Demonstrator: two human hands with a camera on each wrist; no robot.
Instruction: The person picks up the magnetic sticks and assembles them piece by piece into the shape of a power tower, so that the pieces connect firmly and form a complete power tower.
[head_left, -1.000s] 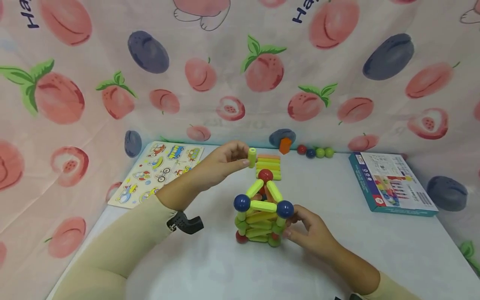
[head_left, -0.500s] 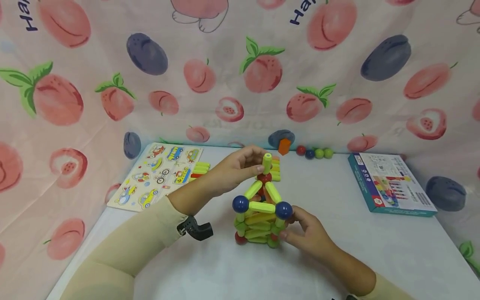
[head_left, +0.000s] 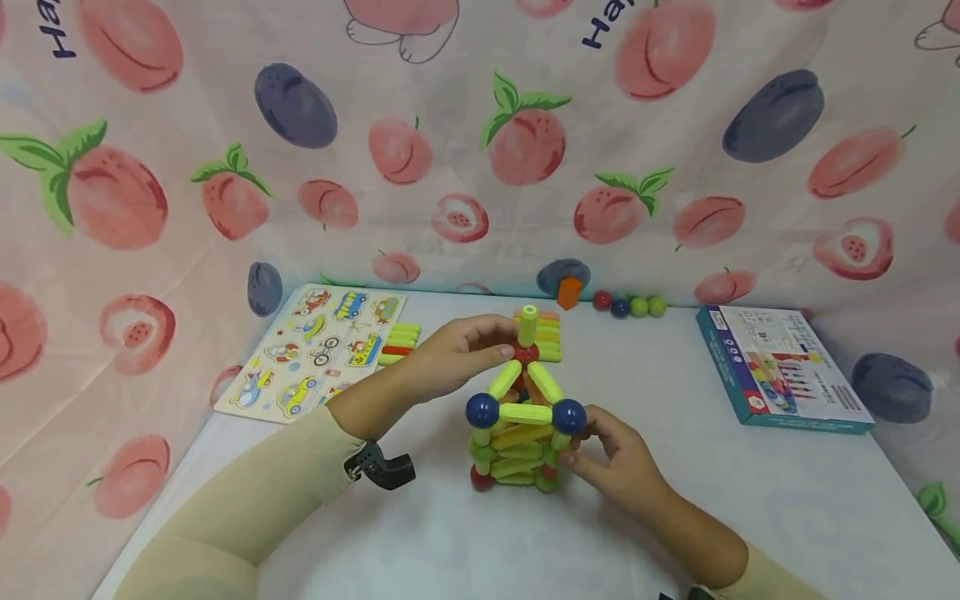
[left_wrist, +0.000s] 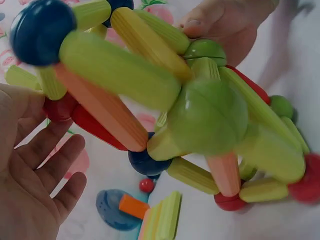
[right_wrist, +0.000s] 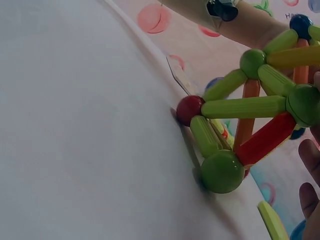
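table (head_left: 795,508), tower (head_left: 525,414) against right hand (head_left: 633,468)

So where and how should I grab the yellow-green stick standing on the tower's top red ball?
The yellow-green stick is probably best pinched near its top, on opposite sides, coming from above. It stands roughly upright with its top end free; its lower end meets the red ball, where the left hand would likely crowd a low grip.
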